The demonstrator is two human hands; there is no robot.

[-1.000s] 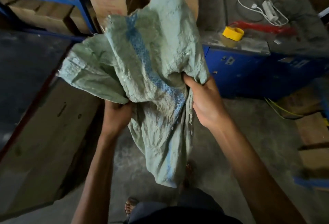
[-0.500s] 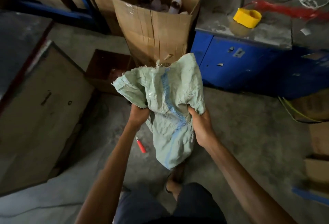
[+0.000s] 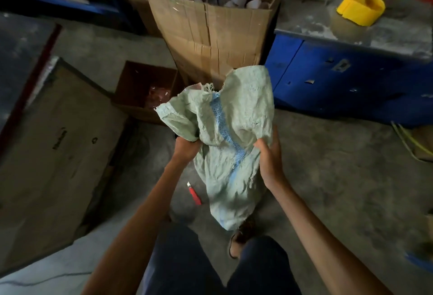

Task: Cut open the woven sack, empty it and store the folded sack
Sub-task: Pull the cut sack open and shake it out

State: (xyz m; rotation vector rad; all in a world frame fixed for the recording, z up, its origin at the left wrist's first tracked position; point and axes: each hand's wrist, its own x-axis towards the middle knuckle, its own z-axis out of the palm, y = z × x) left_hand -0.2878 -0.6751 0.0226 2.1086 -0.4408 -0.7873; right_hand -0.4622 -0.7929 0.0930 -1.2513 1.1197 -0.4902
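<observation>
- The sack (image 3: 230,140), pale green with a blue stripe, hangs crumpled in front of the tall box (image 3: 212,41), off the floor.
- Left hand (image 3: 186,147) is clenched on the sack's left fold.
- Right hand (image 3: 269,159) cups its right edge, fingers loose; whether it grips, I cannot tell.
- A red knife (image 3: 194,193) lies on the floor nearer the person than the box, just left of the sack's hanging end.
- A small box (image 3: 143,91) sits at the tall box's left foot.
</observation>
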